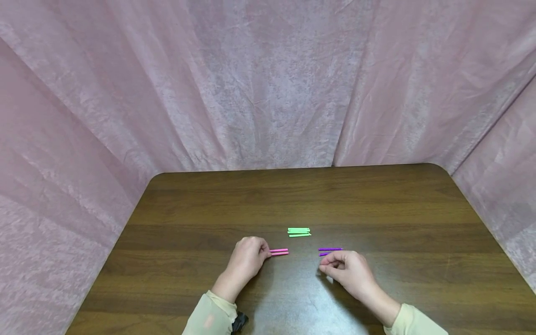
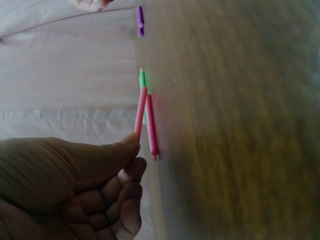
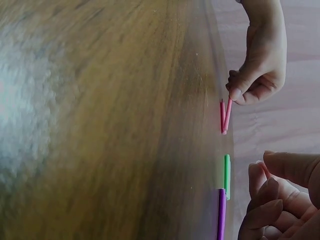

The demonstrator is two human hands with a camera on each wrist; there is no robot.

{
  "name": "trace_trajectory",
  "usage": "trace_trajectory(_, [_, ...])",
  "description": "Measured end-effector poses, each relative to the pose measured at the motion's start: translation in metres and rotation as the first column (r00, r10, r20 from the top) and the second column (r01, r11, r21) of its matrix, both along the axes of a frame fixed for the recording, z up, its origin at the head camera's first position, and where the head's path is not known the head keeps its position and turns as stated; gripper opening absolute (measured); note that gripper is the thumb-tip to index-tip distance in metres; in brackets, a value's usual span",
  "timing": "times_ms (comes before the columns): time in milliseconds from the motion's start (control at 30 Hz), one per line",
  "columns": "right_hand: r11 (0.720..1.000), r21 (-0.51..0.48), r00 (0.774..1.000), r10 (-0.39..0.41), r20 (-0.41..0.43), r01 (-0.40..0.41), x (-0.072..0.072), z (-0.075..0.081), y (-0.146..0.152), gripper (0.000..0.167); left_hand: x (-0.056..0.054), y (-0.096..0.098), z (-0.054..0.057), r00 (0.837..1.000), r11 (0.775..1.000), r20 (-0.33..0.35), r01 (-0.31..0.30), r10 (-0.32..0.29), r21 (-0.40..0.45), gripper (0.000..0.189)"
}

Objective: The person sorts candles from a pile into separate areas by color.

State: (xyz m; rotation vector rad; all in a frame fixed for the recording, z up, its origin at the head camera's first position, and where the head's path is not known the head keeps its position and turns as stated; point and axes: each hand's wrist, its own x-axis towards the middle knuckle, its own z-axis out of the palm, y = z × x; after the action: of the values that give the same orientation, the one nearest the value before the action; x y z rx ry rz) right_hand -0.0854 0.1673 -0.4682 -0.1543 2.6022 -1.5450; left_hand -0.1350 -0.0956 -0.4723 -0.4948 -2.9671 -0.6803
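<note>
My left hand pinches one end of a thin pink stick between thumb and forefinger. The stick's far end slants toward a second pink stick lying on the table. Over at the right, my right hand hovers beside two purple sticks, partly covering the nearer one. Its fingers are loosely bent, thumb close to forefinger, and I see no stick between them. A small group of light green sticks lies farther back, between the pink and the purple ones.
The brown wooden table has rounded far corners. Pink velvety curtains hang behind it and along both sides. A black object shows at the left sleeve.
</note>
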Motion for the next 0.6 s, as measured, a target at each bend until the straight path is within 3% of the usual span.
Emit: trace_trajectory(600, [1.0, 0.018, 1.0, -0.007, 0.006, 0.007, 0.0044, 0.0019, -0.0009, 0.008, -0.0009, 0.0001, -0.0002, 1.0, 1.0, 0.004, -0.004, 0.004, -0.006, 0.018])
